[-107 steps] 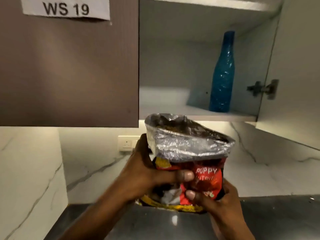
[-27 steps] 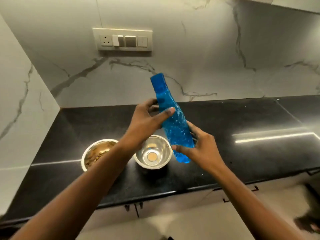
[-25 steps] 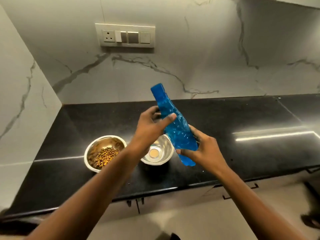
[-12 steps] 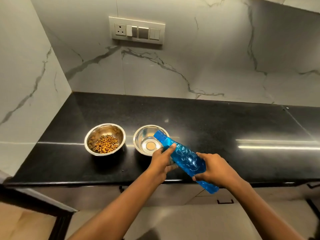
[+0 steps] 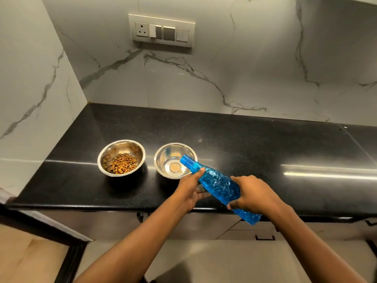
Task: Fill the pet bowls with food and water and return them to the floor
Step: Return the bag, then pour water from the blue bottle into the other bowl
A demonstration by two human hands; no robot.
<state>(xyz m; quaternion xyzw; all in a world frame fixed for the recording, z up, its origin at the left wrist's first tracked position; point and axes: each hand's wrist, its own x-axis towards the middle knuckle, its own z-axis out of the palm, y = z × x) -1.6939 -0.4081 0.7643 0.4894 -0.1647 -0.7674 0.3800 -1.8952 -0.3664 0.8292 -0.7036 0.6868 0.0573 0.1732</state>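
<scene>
Two steel bowls stand side by side on the black counter (image 5: 265,152). The left bowl (image 5: 121,157) holds brown kibble. The right bowl (image 5: 167,155) looks dry, with only a round mark on its bottom. A blue plastic bottle (image 5: 218,183) lies tilted in both my hands, its neck and mouth over the right bowl's rim. My left hand (image 5: 190,187) grips the bottle near the neck, thumb on top. My right hand (image 5: 252,194) wraps the lower body. The bottle's base hangs past the counter's front edge. I cannot tell whether a cap is on.
Marble walls close the counter at the back and on the left. A switch plate (image 5: 162,30) sits on the back wall. Below the counter edge are cabinet fronts with dark handles (image 5: 264,237), and tiled floor lies under my arms.
The food bag from earlier is gone and the blue bottle is in my hands. Over the last second the bottle tipped from near upright to nearly flat, its mouth lowered to the right bowl.
</scene>
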